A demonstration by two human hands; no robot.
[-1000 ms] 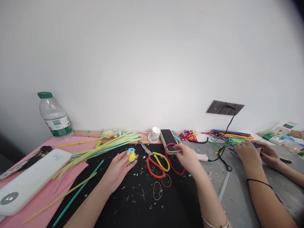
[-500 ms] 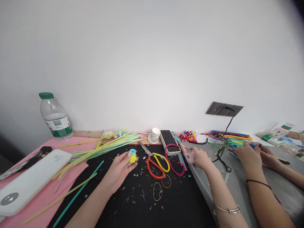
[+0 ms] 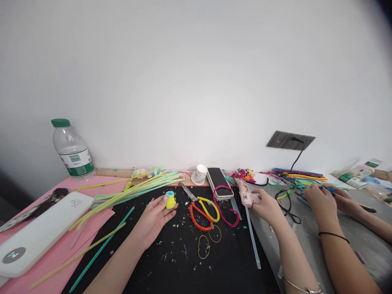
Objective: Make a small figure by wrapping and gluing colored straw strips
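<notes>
A water bottle (image 3: 72,152) stands at the far left of the tabletop (image 3: 183,261), clear of the work area. Loose straws (image 3: 134,188) lie fanned within reach. The left hand (image 3: 151,216) rests palm-up, fingers (image 3: 167,197) loosely curled around a small yellow-and-blue piece (image 3: 170,200), presenting it upward. Scissors (image 3: 200,208) lie just right of it. The right hand (image 3: 268,207) has its fingers wrapped closed around a pink glue gun (image 3: 246,193), nozzle aimed away. A co-worker's hands (image 3: 329,199) work farther right.

Left hand (image 3: 153,218) lies palm up, fingers curled in a pinching grip; right hand (image 3: 267,206) reaches forward, fingers closed, bangle on the wrist.
</notes>
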